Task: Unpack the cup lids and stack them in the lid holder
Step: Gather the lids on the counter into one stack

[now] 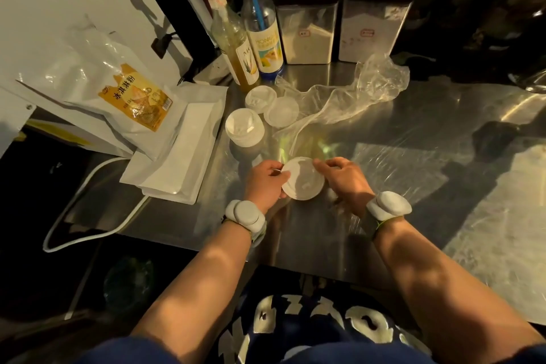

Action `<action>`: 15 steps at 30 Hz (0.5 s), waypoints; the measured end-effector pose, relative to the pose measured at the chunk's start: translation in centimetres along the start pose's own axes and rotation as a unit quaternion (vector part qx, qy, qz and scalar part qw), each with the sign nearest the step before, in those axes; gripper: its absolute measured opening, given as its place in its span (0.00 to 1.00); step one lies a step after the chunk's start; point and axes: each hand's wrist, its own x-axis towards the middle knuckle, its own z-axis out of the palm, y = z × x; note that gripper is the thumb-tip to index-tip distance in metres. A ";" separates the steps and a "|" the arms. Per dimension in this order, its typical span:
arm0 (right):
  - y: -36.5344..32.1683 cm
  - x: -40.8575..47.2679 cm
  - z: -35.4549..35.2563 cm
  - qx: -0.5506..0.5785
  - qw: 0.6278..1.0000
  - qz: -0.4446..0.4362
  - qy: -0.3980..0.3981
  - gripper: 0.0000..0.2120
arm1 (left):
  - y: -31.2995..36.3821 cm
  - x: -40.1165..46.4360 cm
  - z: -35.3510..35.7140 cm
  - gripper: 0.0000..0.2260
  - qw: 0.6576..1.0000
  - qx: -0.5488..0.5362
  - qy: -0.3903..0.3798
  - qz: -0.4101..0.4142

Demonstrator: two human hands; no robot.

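Note:
A stack of white cup lids (302, 183) is held just above the steel counter (384, 133) between both hands. My left hand (264, 183) grips its left rim and my right hand (344, 179) pinches its far right rim. Three more white lid stacks stand farther back on the counter: one at the left (244, 127), one behind it (260, 99) and one to the right (281, 112). The empty clear plastic wrapper (354, 94) lies crumpled behind them. I see no lid holder in view.
Two syrup bottles (236, 47) (266, 35) and two clear powder bins (307, 32) (370, 31) stand at the back. A yellow-labelled powder bag (133, 94) and flat white pouches (183, 151) lie at the left. A white cable (74, 216) hangs off the counter's left edge.

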 end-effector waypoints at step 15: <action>1.2 1.8 0.6 -0.128 0.991 -0.024 -0.016 0.11 | -0.4 -0.7 1.1 0.08 0.994 0.106 0.010 0.013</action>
